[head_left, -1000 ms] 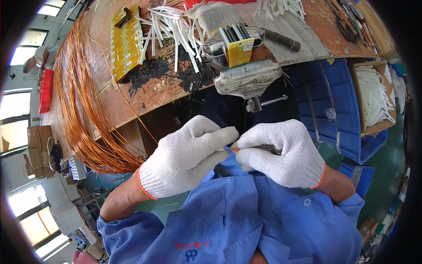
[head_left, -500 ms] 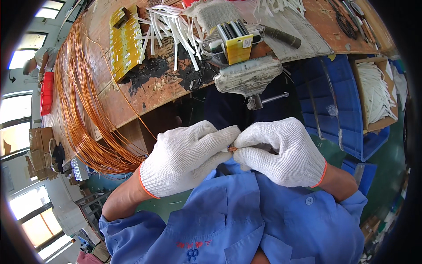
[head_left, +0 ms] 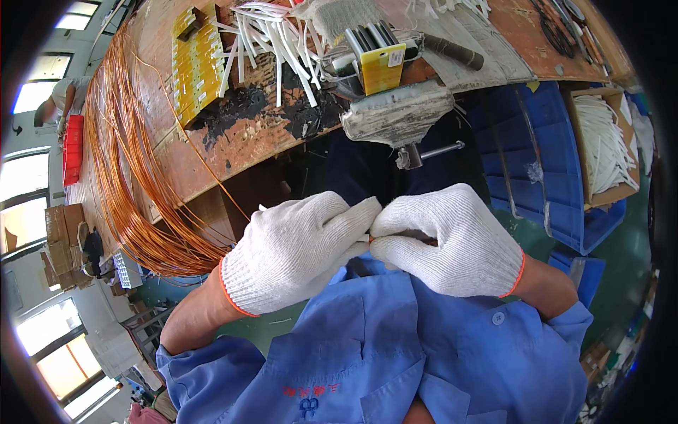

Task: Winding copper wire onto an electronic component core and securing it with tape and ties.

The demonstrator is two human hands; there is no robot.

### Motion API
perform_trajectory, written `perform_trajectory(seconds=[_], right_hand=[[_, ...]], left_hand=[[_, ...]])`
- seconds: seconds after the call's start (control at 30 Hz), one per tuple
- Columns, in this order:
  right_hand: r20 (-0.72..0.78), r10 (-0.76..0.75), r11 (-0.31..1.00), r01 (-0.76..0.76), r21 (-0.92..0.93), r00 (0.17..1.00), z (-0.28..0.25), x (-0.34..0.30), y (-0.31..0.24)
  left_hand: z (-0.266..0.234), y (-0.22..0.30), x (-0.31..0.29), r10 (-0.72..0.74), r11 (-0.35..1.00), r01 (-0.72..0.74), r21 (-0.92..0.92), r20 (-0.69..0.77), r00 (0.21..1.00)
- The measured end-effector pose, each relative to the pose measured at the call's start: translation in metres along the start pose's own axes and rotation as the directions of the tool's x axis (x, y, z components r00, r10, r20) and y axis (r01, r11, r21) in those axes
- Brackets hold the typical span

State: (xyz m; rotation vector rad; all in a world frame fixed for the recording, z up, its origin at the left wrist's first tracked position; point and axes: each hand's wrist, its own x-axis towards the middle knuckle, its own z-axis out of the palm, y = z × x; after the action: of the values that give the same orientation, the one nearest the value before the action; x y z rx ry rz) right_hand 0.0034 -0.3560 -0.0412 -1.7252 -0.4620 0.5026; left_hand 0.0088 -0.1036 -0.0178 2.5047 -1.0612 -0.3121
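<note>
In the head view, we hold both gloved hands low in front of the blue shirt (head_left: 339, 328), backs upward, wrists wide apart and fingertips pointing in at each other. Our left hand (head_left: 300, 247) comes in from the lower left, its long fingers stretched toward the middle and pressed together on a small white piece (head_left: 364, 238), of which only a short bit shows. Our right hand (head_left: 448, 240) is more bent: its fingers bow around a narrow dark gap and their tips meet on a copper-coloured piece (head_left: 371, 239), just beside the white one. These two pieces sit between our hands, below the vise (head_left: 399, 116) and clear of the bench (head_left: 244, 145). A strand from the copper coil (head_left: 134, 205) runs behind our left hand; we cannot tell whether it joins the held piece.

Half a second ago, more copper showed between our fingertips; now barely a sliver is visible and the tips are closer. Compared with a second ago, the vise and bench edge sit slightly higher in view, and our right hand too has risen a little.
</note>
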Motion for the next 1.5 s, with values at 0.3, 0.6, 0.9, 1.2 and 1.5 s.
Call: perform_trajectory(seconds=[0.3, 0.6, 0.9, 1.2, 1.5], right_hand=[[-0.057, 0.051, 0.996, -0.055, -0.074, 0.997, 0.009, -0.005, -0.001], [-0.02, 0.014, 0.944, -0.02, -0.33, 1.0, 0.02, 0.002, -0.003], [0.018, -0.241, 0.882, 0.227, -0.413, 0.97, 0.013, -0.01, 0.024], [-0.147, -0.147, 0.913, 0.077, -0.401, 0.978, -0.018, -0.052, 0.052], [-0.19, 0.028, 0.928, -0.096, -0.361, 0.981, -0.006, -0.063, 0.038]], left_hand=[[-0.004, 0.002, -0.003, 0.038, 0.979, -0.052, 0.196, 0.072, 0.997], [0.0, 0.001, -0.003, 0.112, 0.962, -0.119, 0.245, 0.046, 0.993], [0.004, -0.007, 0.002, 0.12, 0.896, -0.191, 0.402, 0.197, 0.973], [-0.013, -0.034, 0.002, 0.208, 0.907, -0.217, 0.361, 0.066, 0.976], [0.044, 0.007, 0.046, 0.417, 0.893, -0.367, 0.26, -0.17, 0.893]])
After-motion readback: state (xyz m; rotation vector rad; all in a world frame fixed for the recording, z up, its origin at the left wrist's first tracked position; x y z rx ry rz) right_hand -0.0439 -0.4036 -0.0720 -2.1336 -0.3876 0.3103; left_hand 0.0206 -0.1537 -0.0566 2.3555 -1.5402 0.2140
